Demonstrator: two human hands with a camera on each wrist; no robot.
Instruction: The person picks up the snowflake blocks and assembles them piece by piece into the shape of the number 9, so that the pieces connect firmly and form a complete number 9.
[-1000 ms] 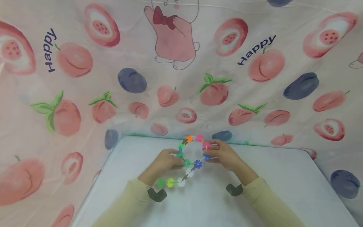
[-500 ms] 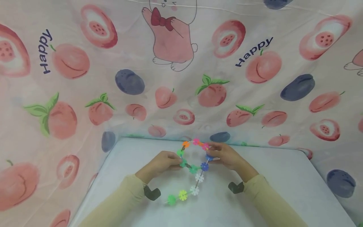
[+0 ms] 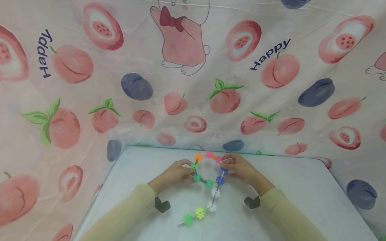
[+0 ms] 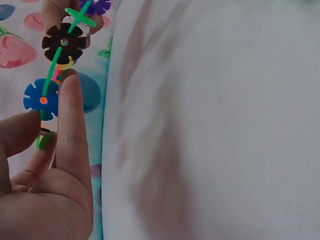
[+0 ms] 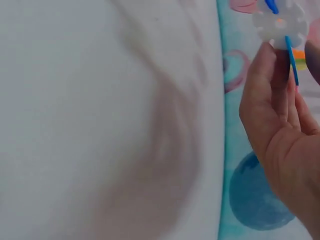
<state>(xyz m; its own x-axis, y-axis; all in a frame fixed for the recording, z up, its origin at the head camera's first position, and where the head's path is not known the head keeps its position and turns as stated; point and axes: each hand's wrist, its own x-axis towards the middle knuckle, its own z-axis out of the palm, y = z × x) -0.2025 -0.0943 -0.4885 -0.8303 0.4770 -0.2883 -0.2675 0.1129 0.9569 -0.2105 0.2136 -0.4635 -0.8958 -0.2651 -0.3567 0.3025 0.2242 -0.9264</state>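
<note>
A chain of snowflake building discs, slotted into one another, forms a ring held up between both hands, with a tail of white, yellow and green discs dangling toward me. On the ring's left side my left hand pinches the green discs. The left wrist view shows its thumb and fingers at a green disc beside a blue disc, with a brown disc further along. My right hand grips the ring's right side near the pink and blue discs. Its fingers reach up to a white disc in the right wrist view.
Beneath the chain lies a white table. A fabric backdrop printed with peaches, plums and a bunny rises behind and at both sides. Black wrist-camera mounts stick out from the sleeves.
The ring has come lower and slightly toward me. Its tail has swung right and down. My left fingers have shifted a little along the green discs; both hands keep hold.
</note>
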